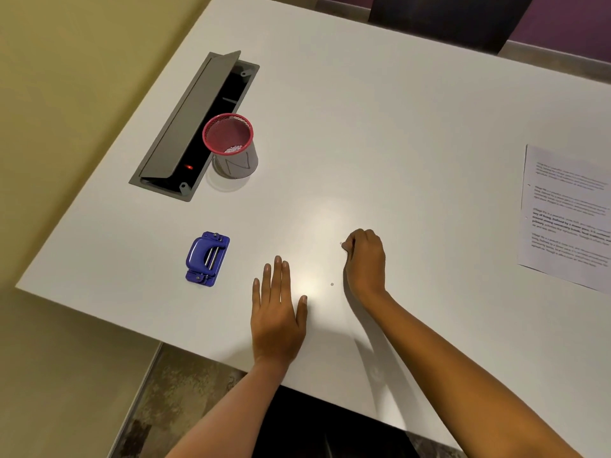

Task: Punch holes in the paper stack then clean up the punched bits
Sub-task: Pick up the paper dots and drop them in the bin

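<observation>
Pinching at a tiny paper dot (341,243) on the white surface (413,127), the right hand (365,259) has its fingertips drawn together in a tight grip, knuckles curled over; whether the dot is already lifted I cannot tell. One more punched bit (332,284) lies loose just below and to the left of that grip, in the gap between the two hands, nearer the right one. The left hand (277,309) rests flat, fingers spread and holding nothing. Farther left of the grip sits the blue hole punch (207,258), and well beyond it, up and to the left, the red mesh cup (229,145) with white bits already in its bottom, beside an open cable hatch (195,123). The printed paper stack (567,213) lies well off to the grip's right. The carry to the cup looks a long, leftward reach.
</observation>
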Tool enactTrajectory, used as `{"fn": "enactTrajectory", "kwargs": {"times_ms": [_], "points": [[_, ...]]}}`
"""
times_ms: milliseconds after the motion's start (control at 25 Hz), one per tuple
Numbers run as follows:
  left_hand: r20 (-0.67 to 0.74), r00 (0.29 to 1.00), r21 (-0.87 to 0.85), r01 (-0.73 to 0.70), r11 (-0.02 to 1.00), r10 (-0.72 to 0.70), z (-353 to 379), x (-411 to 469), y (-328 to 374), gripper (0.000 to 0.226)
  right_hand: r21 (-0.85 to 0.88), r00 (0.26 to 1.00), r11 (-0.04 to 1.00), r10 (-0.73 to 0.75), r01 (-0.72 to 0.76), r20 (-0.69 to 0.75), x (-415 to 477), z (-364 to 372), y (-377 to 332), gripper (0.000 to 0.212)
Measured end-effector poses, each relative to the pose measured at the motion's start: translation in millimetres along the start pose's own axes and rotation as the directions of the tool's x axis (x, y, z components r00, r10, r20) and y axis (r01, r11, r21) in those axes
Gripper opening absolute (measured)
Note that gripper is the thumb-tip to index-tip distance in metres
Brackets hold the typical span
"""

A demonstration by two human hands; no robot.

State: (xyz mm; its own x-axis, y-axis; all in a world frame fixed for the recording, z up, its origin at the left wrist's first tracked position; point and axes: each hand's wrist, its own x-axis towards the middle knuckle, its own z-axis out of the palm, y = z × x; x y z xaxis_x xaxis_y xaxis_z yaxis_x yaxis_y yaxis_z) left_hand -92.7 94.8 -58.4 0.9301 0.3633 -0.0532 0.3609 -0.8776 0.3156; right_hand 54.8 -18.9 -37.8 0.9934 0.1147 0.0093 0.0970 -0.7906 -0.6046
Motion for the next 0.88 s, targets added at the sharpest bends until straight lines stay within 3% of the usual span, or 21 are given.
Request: {"fn": "enactTrajectory", "kwargs": {"times_ms": [160,520,880], "points": [[0.002,1.0,-0.004,-0.003,1.0,0.003,0,1,1,0.062,0.153,0.978,0.968,0.206,-0.199,-0.033,6,-8,0,0.025],[0.018,1.0,0.001,0.014,1.0,-0.014,-1,1,1,0.063,0.065,0.993,0.991,0.12,-0.12,0.007,4,-13,-1,0.012],[0.027,1.0,0.017,0.013,1.0,-0.013,-1,2,1,0.064,-0.097,0.975,0.975,0.205,-0.198,0.079,10,-12,-8,0.017]]}}
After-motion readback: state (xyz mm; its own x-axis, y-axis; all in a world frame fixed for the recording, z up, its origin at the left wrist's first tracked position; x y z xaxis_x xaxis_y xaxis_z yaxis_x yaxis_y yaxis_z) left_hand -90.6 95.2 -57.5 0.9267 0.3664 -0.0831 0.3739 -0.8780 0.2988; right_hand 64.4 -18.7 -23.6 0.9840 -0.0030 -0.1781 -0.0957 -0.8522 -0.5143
